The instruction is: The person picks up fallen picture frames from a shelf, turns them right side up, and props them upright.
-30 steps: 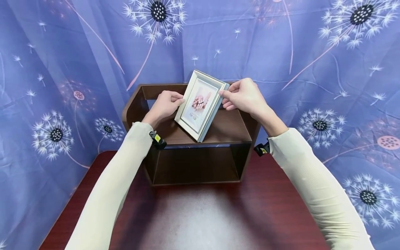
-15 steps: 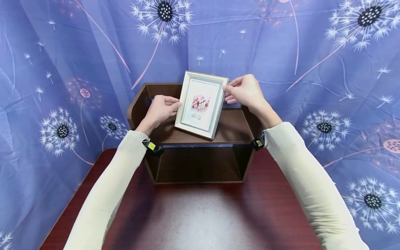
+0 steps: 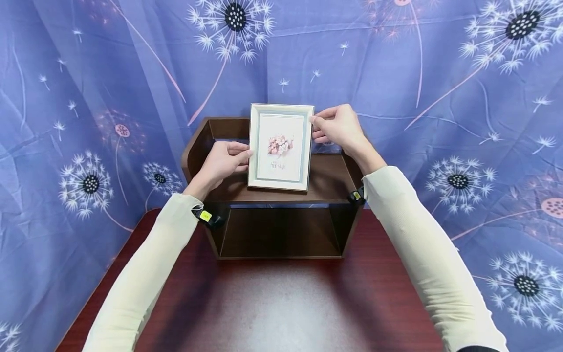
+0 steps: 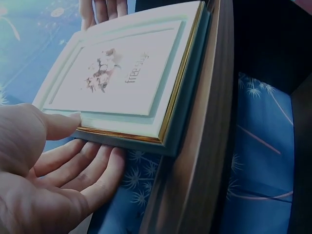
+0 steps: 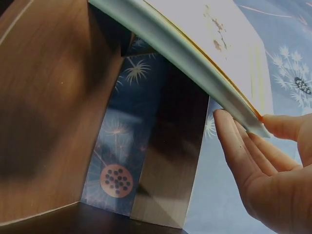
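A picture frame [image 3: 253, 166] with a pale border and a pink flower print stands nearly upright over the upper board of a brown shelf [image 3: 330, 178]. My left hand [image 3: 223, 164] pinches its left edge, thumb on the front and fingers behind, as the left wrist view shows on the frame's border [image 4: 122, 130]. Higher up, my right hand [image 3: 340, 128] pinches the right edge near the top corner. In the right wrist view the thumb of the right hand [image 5: 273, 175] lies on the front and the fingers are at the back. The frame's bottom edge is close over the board.
Below the board the shelf has an open lower compartment [image 3: 281, 232]. It stands on a dark red table [image 3: 281, 303]. Behind and at both sides hangs a blue curtain [image 3: 374, 58] with dandelion prints. The shelf's side panels [image 3: 193, 146] rise beside the board.
The picture frame has turned from a strong tilt to nearly upright, now facing forward. My left hand has moved slightly down and left; both hands keep their grip on the edges.
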A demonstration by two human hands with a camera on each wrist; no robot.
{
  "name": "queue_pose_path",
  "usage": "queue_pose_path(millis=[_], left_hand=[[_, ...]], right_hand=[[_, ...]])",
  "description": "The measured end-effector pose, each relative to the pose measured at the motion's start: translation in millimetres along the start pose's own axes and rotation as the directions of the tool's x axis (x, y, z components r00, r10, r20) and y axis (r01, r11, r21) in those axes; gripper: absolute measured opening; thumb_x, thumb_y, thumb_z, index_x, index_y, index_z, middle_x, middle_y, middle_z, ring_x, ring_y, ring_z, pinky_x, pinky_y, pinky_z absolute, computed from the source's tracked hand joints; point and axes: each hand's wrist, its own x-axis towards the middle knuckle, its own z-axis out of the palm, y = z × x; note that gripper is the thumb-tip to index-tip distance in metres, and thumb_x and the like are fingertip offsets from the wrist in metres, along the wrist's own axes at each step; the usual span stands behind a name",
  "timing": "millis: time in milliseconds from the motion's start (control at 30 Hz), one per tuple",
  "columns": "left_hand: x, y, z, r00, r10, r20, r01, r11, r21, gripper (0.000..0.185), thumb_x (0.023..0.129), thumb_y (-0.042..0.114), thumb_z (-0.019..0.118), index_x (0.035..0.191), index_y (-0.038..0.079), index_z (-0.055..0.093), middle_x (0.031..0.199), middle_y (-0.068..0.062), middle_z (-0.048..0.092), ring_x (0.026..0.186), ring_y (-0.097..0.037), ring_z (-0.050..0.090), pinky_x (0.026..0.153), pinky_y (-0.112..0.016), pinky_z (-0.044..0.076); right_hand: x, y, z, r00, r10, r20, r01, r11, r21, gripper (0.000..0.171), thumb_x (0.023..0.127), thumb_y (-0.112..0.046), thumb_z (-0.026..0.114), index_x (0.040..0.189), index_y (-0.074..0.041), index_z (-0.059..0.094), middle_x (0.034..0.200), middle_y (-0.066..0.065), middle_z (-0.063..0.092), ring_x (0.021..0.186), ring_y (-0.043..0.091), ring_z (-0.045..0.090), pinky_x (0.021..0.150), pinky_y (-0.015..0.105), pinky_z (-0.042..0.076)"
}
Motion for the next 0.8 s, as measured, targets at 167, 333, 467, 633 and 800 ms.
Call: queue_pose_path(millis=[167,333,467,633,800], left_hand=[[-6.0,-2.0,-1.1,1.0,0.003,-0.017,-0.003,1.0,0.006,0.046,0.105,0.02,0.065,0.143,-0.005,0.06,0.143,-0.024,0.064,0.122,-0.03,0.071,0.099,-0.037,0.061],[-9.4,-0.8,0.6,0.999,0.01,-0.034,-0.01,1.0,0.005,0.045,0.104,0.02,0.066,0.142,-0.005,0.06,0.14,-0.025,0.064,0.12,-0.03,0.072,0.098,-0.038,0.062],[-10.0,-2.0,3.3,0.999,0.014,-0.043,-0.013,1.0,0.018,0.046,0.104,0.021,0.066,0.142,-0.006,0.06,0.14,-0.025,0.064,0.119,-0.029,0.072,0.099,-0.038,0.061],[-11.5,-3.5,4.4,0.997,0.037,-0.061,-0.035,0.999,0.034,0.047,0.104,0.021,0.067,0.142,-0.006,0.06,0.138,-0.026,0.066,0.121,-0.033,0.072,0.097,-0.038,0.062],[-20.8,1.8,3.1,0.989,0.095,-0.109,-0.074,0.981,0.18,0.045,0.105,0.028,0.065,0.141,0.0,0.063,0.135,-0.021,0.07,0.116,-0.031,0.075,0.095,-0.038,0.064]], right_hand=[[3,0,4,1.0,-0.005,0.0,0.005,1.0,-0.024,0.032,0.102,-0.018,0.067,0.123,0.006,0.074,0.081,0.004,0.078,0.068,0.013,0.078,0.067,0.027,0.065],[8,1,6,1.0,-0.03,0.003,0.03,0.998,-0.056,0.032,0.103,-0.02,0.066,0.122,0.004,0.075,0.083,0.004,0.078,0.071,0.013,0.078,0.067,0.025,0.065],[10,3,6,0.999,-0.039,0.002,0.039,0.998,-0.059,0.032,0.103,-0.021,0.066,0.122,0.003,0.075,0.083,0.002,0.077,0.071,0.013,0.079,0.068,0.025,0.065],[10,5,6,0.999,-0.034,0.002,0.034,0.997,-0.062,0.034,0.104,-0.025,0.066,0.123,0.001,0.076,0.098,0.012,0.081,0.077,0.016,0.08,0.073,0.029,0.066],[2,7,2,0.999,-0.051,-0.013,0.048,0.985,-0.167,0.044,0.102,-0.04,0.066,0.124,-0.003,0.075,0.118,0.019,0.077,0.077,0.01,0.078,0.07,0.023,0.064]])
